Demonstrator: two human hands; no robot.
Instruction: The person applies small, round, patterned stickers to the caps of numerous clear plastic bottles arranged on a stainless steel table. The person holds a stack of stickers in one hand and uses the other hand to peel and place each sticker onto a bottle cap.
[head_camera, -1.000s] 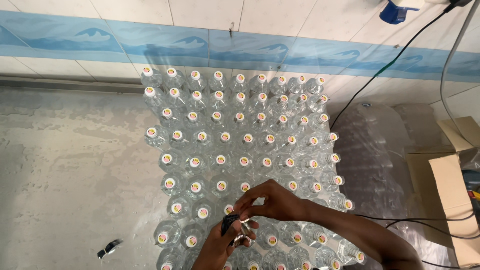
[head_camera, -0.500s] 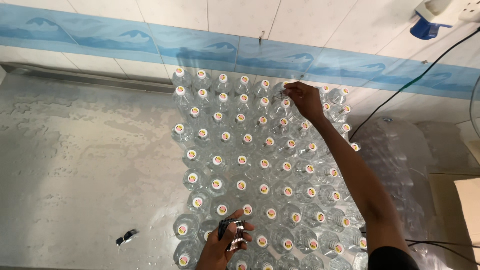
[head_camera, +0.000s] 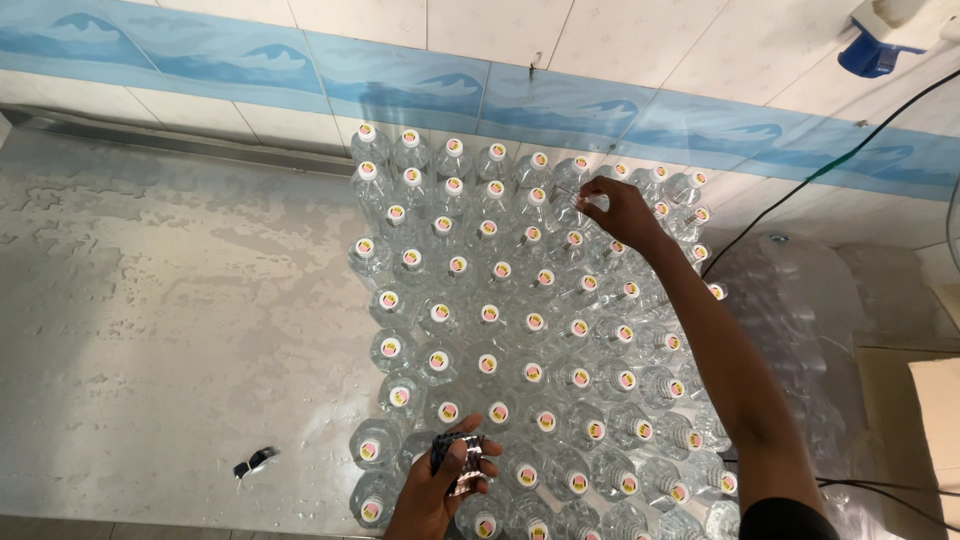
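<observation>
Several clear plastic bottles (head_camera: 487, 320) with white caps stand packed in rows on a wet steel table (head_camera: 170, 330). My right hand (head_camera: 612, 208) reaches to the far rows and pinches something small over a bottle top (head_camera: 572, 194) near the tiled wall. My left hand (head_camera: 445, 480) stays low at the near edge of the bottle block, its fingers closed around a small dark bundle of sleeves (head_camera: 458, 462). What my right fingers hold is too small to make out.
A small dark object (head_camera: 255, 461) lies on the table left of the bottles. A black cable (head_camera: 800, 185) runs down the tiled wall (head_camera: 520, 60) at the right. Clear plastic wrap (head_camera: 810, 330) and a cardboard box (head_camera: 925, 440) sit at the right.
My right hand went from beside my left hand up to the far rows of bottles, then shifted slightly. My left hand kept its bundle at the near edge.
</observation>
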